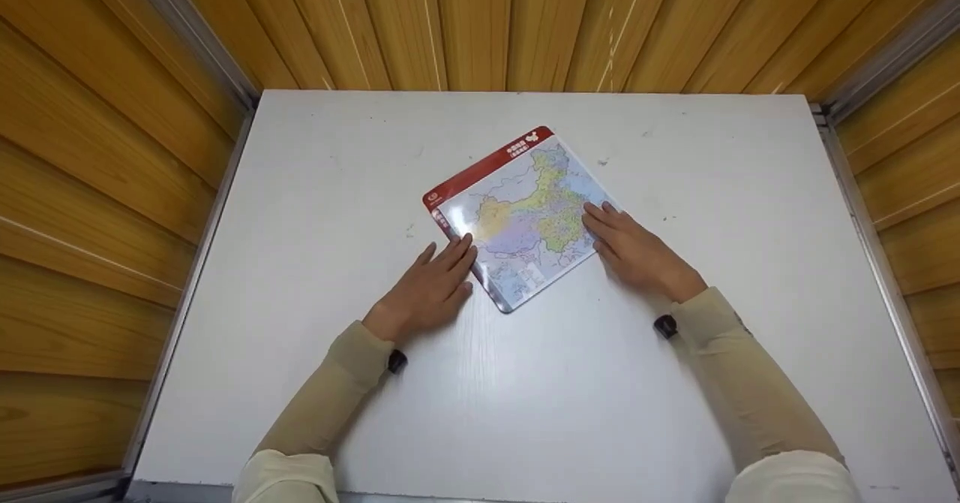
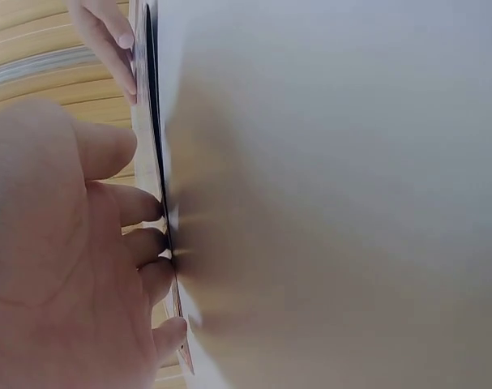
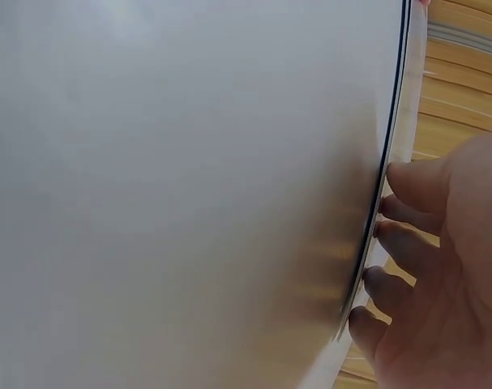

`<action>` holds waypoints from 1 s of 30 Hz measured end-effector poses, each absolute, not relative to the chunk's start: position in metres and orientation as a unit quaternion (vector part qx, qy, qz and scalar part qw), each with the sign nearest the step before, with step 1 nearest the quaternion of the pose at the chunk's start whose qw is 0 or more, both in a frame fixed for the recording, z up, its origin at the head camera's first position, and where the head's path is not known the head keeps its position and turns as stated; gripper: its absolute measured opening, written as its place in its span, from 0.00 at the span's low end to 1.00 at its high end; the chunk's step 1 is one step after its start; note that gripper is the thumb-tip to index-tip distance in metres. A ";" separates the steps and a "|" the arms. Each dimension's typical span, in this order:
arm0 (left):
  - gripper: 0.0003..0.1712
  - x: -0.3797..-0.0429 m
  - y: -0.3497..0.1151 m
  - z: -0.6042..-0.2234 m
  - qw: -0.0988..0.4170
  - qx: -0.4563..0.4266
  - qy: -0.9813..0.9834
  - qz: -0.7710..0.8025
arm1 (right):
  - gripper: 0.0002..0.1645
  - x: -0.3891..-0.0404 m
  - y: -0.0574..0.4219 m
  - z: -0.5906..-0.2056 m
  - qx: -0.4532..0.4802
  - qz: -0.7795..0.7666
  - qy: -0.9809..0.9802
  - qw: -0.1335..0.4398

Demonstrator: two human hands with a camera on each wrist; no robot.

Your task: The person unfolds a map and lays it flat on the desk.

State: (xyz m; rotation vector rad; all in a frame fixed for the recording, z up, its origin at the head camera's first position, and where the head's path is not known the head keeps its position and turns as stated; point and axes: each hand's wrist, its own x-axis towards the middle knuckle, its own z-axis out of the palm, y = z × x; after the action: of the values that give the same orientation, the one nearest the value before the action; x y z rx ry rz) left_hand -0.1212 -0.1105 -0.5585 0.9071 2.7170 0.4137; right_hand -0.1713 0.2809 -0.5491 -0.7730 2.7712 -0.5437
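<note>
A thin map board with a red header strip and a coloured map of China lies turned at an angle on the white table. My left hand rests at its lower left edge, fingertips on the border. On the opposite side, my right hand has its straight fingers laid over the right edge and corner. Seen from the left wrist, the board shows edge-on, with the left hand's fingertips right against it. From the right wrist, the right hand's fingertips touch the board's dark edge.
The white table carries a few small scuff marks. Wood-plank walls stand behind it and at both sides, with metal frame rails along the side edges. Each wrist wears a small black device.
</note>
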 end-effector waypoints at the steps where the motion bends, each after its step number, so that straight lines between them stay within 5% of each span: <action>1: 0.37 -0.120 -0.109 -0.559 0.122 0.312 0.931 0.143 | 0.32 -0.173 0.281 -0.549 -0.258 -0.186 0.942 0.108; 20: 0.39 -0.104 -0.092 -0.555 0.142 0.321 0.924 0.150 | 0.31 -0.205 0.278 -0.551 -0.246 -0.187 0.944 0.112; 30: 0.39 -0.122 -0.099 -0.544 0.150 0.294 0.931 0.158 | 0.34 -0.166 0.252 -0.550 -0.298 -0.220 0.925 0.082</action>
State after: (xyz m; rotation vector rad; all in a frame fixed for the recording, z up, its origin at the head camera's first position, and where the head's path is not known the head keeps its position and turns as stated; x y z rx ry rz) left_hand -0.1219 -0.0988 -0.5441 0.8447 2.6731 0.4544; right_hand -0.1665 0.2523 -0.5495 -0.8899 2.7639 -0.6572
